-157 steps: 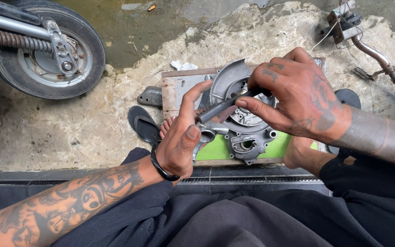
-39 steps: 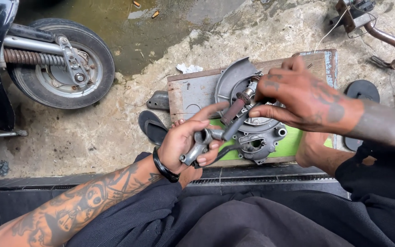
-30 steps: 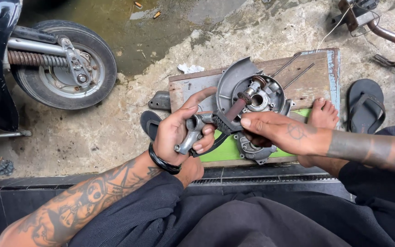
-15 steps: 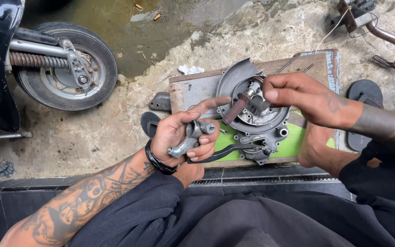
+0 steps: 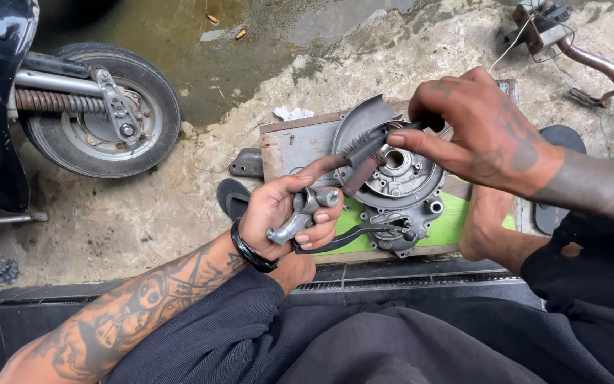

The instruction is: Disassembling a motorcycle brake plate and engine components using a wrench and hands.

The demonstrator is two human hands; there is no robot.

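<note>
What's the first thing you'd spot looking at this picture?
Two tattooed hands in the middle: the left hand grips a small metal lever part, while the right hand holds a dark brush over a round grey engine cover on a wooden board. At upper left stands a scooter wheel.

We cannot see the near end of the brush (image 5: pixel 367 146), since our right hand (image 5: pixel 477 142) wraps over its handle, and that hand also hides the far right part of the round metal engine cover (image 5: pixel 399 178). Our left hand (image 5: pixel 286 213) closes its grip on a grey metal lever (image 5: pixel 300 217), whose middle is buried under the fingers. At far left, the scooter (image 5: pixel 8 107) is cut off by the picture's edge.
</note>
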